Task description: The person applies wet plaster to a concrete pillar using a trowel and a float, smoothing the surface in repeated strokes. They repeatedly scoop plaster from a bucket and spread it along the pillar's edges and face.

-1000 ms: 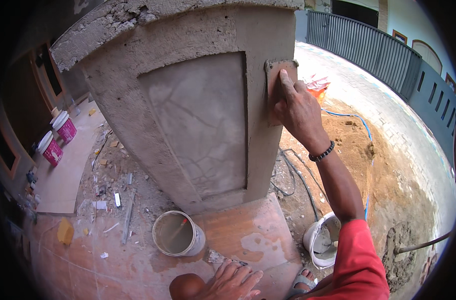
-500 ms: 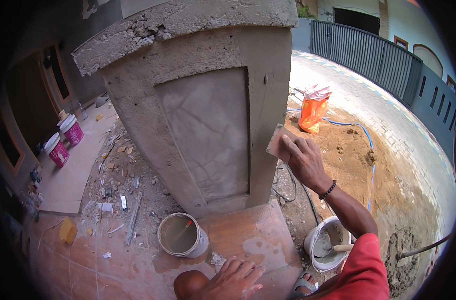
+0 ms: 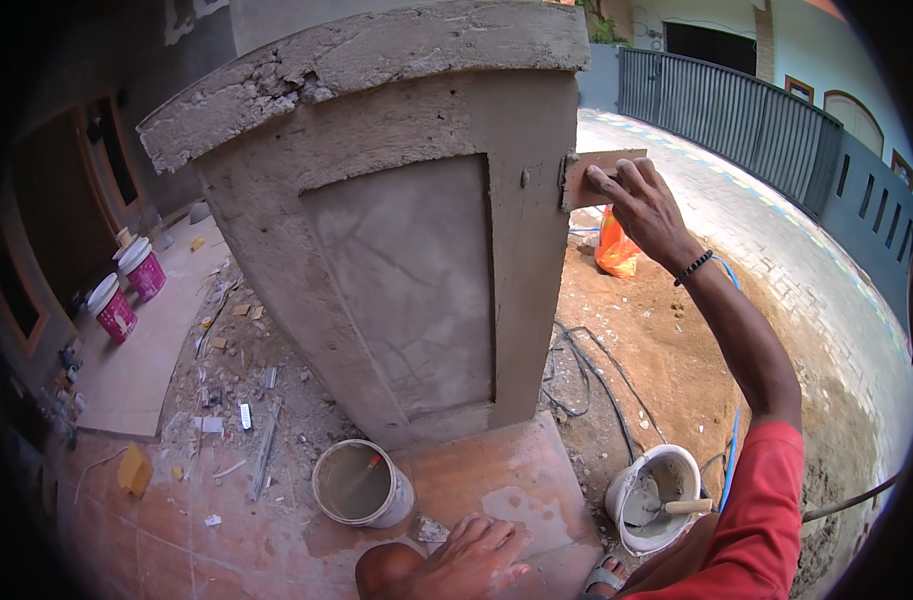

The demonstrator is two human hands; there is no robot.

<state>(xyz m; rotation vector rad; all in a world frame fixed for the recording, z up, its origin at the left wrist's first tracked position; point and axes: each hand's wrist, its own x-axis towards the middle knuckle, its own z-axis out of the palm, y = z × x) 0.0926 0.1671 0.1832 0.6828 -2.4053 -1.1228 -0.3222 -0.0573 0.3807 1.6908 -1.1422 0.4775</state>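
A grey cement-plastered pillar [image 3: 527, 300] with a recessed front panel [image 3: 407, 290] stands before me. My right hand [image 3: 649, 212] is closed on a flat, thin rectangular scraper [image 3: 583, 183], brownish with grey smears. The scraper's left edge meets the pillar's right edge, high up below the cap [image 3: 377, 55]. My left hand [image 3: 472, 553] rests by my bent knee [image 3: 382, 570], fingers stretched out and holding nothing. A small grey-smeared flat piece [image 3: 433, 530] lies on the tiles beside it.
A bucket of murky water [image 3: 402, 503] with a handled tool in it stands at the pillar's foot. To the right, a bucket of mortar [image 3: 622, 525] holds a trowel [image 3: 689, 507]. Black cables [image 3: 582, 370], sand [image 3: 667, 340] and an orange bag [image 3: 617, 250] lie beyond; rubble [image 3: 277, 340] lies left.
My right hand has raised the scraper along the pillar's right edge and turned it nearly level. My left hand stays near the knee. The view has shifted slightly.
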